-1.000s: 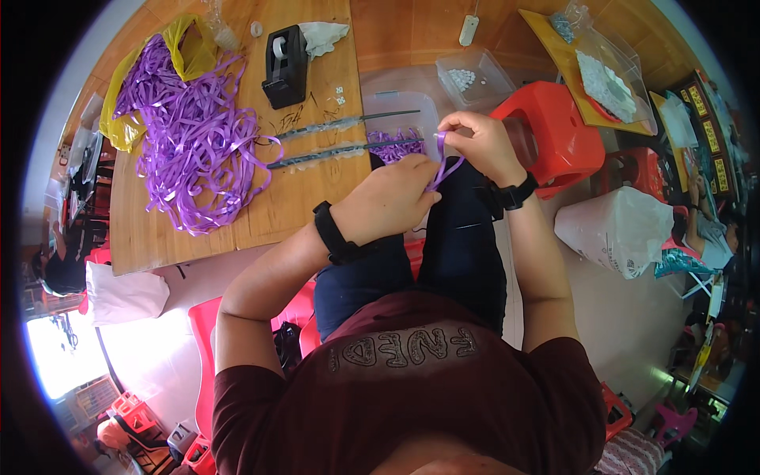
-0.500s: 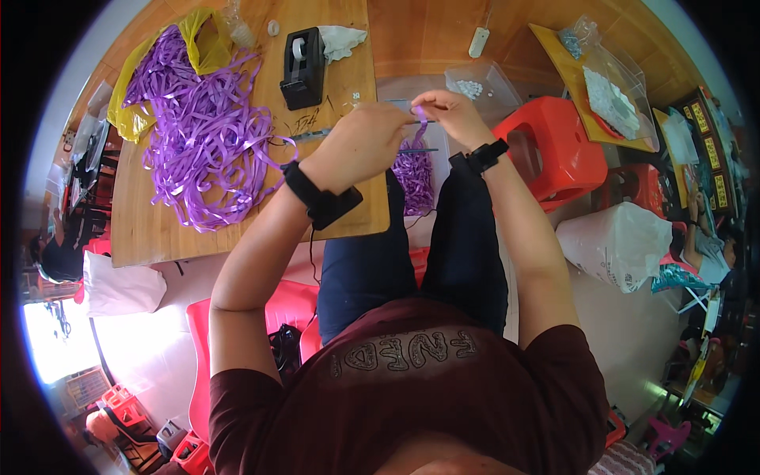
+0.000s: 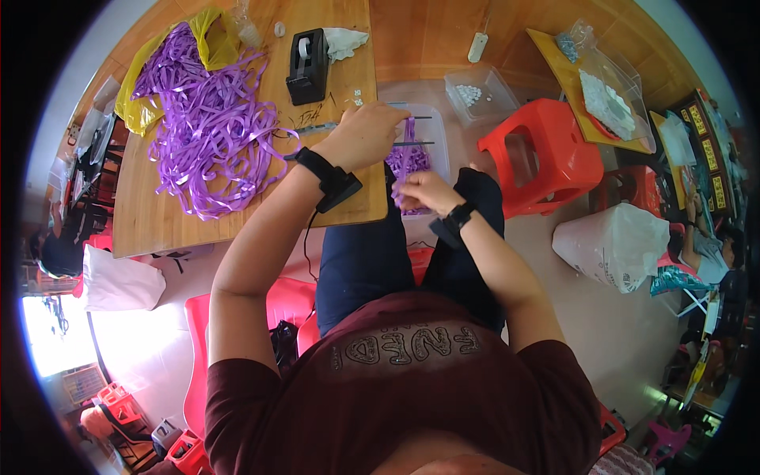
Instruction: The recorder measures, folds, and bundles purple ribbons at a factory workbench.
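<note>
- Your right hand (image 3: 427,192), just off the worktop's (image 3: 152,229) right edge, is pinched on a purple satin ribbon strand (image 3: 409,131) lying across two dark rods (image 3: 417,143).
- Those rods jut past that edge above a clear plastic tub (image 3: 440,131) of ribbon.
- Your left hand (image 3: 360,136) is at the rods; I can't tell whether its fingers grip.
- A ribbon heap (image 3: 214,142) covers the worktop's left side.
- A black tape dispenser (image 3: 307,75) stands nearer its right edge.

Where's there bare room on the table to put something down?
On the wooden table, there's bare wood left of the purple ribbon pile, down to the corner, and a narrow strip between the pile and the black tape dispenser. It's crowded around the left hand, near the dark rods.
</note>
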